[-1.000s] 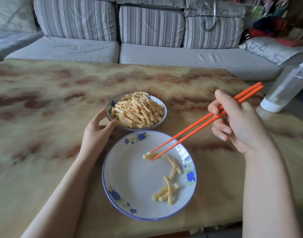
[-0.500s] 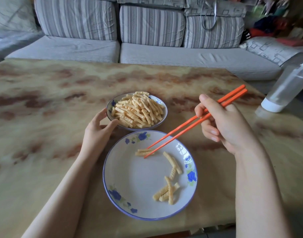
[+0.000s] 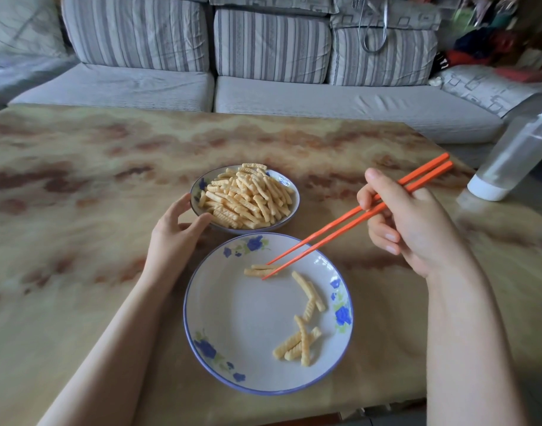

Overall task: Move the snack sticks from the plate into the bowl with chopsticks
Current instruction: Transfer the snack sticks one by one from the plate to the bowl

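Observation:
A white plate [image 3: 233, 318] with a blue rim and blue flowers lies near the table's front edge. Several ridged yellow snack sticks [image 3: 297, 342] lie on its right half, and two more [image 3: 257, 270] lie at its far side. My right hand [image 3: 411, 222] grips a pair of orange chopsticks [image 3: 349, 216], whose tips rest at those two sticks. Behind the plate stands a small bowl [image 3: 289, 192] heaped with snack sticks. My left hand [image 3: 174, 238] holds the bowl's near left rim between thumb and fingers.
The marbled tan table [image 3: 79, 210] spreads wide to the left and back. A clear bottle with a white base [image 3: 509, 161] stands at the right edge. A grey striped sofa [image 3: 263, 72] runs behind the table.
My right hand drew the chopsticks left and toward the plate's far side, then held there. The tips now touch two sticks lying side by side. The left hand stayed on the bowl.

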`<state>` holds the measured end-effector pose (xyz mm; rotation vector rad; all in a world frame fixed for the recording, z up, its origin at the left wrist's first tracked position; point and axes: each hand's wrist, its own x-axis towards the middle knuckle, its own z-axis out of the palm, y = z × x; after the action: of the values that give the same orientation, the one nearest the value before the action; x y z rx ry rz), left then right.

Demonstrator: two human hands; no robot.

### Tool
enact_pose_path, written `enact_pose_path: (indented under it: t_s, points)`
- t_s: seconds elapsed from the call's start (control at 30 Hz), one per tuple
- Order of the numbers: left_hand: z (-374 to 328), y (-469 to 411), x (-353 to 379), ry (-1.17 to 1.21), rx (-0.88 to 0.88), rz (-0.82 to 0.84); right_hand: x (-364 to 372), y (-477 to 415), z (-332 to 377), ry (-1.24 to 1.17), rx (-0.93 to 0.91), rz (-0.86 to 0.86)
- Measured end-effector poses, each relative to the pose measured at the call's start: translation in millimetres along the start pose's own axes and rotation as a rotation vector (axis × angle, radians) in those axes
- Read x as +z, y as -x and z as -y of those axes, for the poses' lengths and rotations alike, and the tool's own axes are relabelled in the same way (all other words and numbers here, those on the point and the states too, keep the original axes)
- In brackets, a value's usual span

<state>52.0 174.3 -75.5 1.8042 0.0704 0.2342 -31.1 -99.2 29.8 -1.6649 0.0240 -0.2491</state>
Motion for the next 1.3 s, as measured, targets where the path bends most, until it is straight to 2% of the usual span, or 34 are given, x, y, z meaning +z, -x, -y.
enact_pose_path:
  t_s: [0.13,0.43,0.7,0.87,1.07,1.3]
  points:
    - [-0.9,0.5,-0.3,0.0,-0.005,-0.005,4.4,1.3,1.8,0.016,-0.006,0.01]
    - [-2.4,1.1,0.0,0.0,-0.011,0.003,9.6,-2.6,1.6,-0.073,-0.038,-0.11]
    - [-4.9,2.7,0.9,0.019,-0.047,-0.003,22.0,-12.2,1.9,-0.398,-0.17,-0.44]
    - [-5.0,3.0,1.7,0.032,-0.035,-0.002,44.0,-20.8,-8.5,-0.447,-0.166,-0.585]
    - [-5.9,3.3,2.0,0.024,-0.02,-0.006,59.2,-26.9,-24.7,-0.388,-0.123,-0.565]
    - [-5.9,3.4,1.3,0.025,-0.009,-0.006,49.8,-22.6,-18.8,-0.34,-0.171,-0.522]
